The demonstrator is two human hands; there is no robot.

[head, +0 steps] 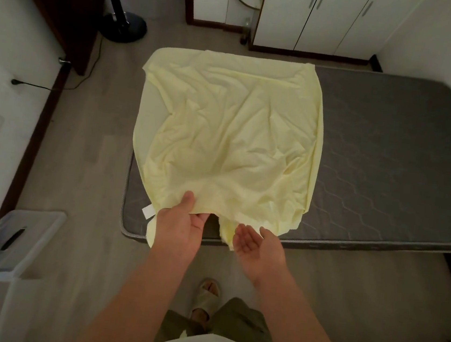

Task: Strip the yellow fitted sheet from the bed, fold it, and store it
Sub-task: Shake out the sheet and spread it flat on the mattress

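Folding stage. The yellow sheet [233, 140], already off the bed, lies partly folded across the left end of the bare mattress [399, 162]. The left hand [182, 222] pinches its near edge; the right hand [259, 246] waits palm-up, fingers [242, 236] open and empty. Next, judged: the right takes the hanging corner for another fold.

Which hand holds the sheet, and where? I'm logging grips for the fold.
The left hand pinches the sheet at its near edge; the right hand is open, holding nothing.
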